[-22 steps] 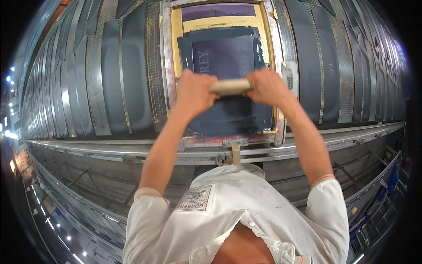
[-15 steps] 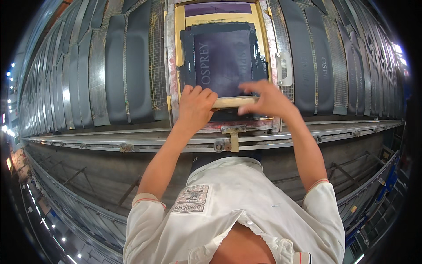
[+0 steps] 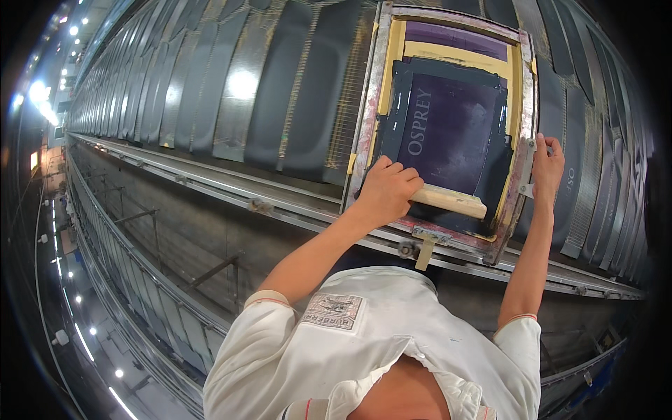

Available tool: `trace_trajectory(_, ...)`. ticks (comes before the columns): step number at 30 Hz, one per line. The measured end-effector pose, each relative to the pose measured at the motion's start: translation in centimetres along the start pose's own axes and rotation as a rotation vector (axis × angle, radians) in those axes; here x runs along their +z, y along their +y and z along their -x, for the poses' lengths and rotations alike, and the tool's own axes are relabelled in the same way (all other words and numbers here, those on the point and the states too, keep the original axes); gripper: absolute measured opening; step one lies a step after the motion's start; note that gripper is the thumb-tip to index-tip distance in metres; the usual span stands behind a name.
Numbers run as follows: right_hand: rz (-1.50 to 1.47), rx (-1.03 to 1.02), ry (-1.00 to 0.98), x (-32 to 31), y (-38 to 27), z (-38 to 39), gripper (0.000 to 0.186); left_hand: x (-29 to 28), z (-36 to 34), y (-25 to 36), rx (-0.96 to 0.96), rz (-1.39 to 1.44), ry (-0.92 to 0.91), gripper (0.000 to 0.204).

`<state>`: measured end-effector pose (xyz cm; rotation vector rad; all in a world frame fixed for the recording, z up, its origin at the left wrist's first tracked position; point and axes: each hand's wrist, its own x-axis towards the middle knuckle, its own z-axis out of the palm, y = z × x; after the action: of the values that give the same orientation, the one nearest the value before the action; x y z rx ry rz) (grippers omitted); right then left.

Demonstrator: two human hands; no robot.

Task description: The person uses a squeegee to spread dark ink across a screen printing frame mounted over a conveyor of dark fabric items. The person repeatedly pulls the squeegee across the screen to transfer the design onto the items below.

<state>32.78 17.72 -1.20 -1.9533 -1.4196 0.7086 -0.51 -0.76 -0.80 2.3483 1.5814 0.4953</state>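
Observation:
My left hand [image 3: 388,190] is closed around the left end of a squeegee [image 3: 451,201] with a pale wooden handle. The squeegee lies across the near end of a printing screen [image 3: 455,133], whose purple mesh carries pale lettering along its left side. Dark ink borders the mesh, and yellow tape lines the stained metal frame [image 3: 365,115]. At the frame's right side, my right hand [image 3: 548,166] has its fingers curled on the metal side handle [image 3: 528,166]. The squeegee's blade is hidden from view.
Dark grey moulded panels [image 3: 276,84] lie in a long row on the table to both sides of the screen. A metal rail [image 3: 210,183] runs along the table's near edge, with clamps on it. A bracket [image 3: 425,250] on the frame's near side meets this rail.
My right hand has left the squeegee's right end and moved to the frame's side handle. My left hand stays on the squeegee. The view has turned, putting the screen farther right.

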Motion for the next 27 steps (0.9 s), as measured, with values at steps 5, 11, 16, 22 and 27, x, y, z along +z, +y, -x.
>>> trace_trajectory(5,-0.088,-0.047,0.026,3.1,3.3,-0.2,0.028,-1.3,0.4,-0.4,-0.044,-0.026,0.002,0.033)
trace_trajectory(11,-0.195,-0.176,0.086,6.2,4.0,0.3,0.022,-0.8,0.9,4.0,-0.036,-0.118,0.133,0.035)
trace_trajectory(16,-0.276,-0.086,0.078,4.1,3.2,1.4,0.026,-0.6,5.2,5.7,-0.002,-0.189,0.096,0.043)
trace_trajectory(22,-0.196,-0.119,0.122,6.3,2.9,0.6,0.024,1.1,5.8,4.6,0.055,-0.164,0.111,0.048)
trace_trajectory(27,-0.021,-0.249,0.167,6.3,6.2,-0.9,0.021,2.0,2.5,1.1,0.094,-0.123,0.082,0.049)
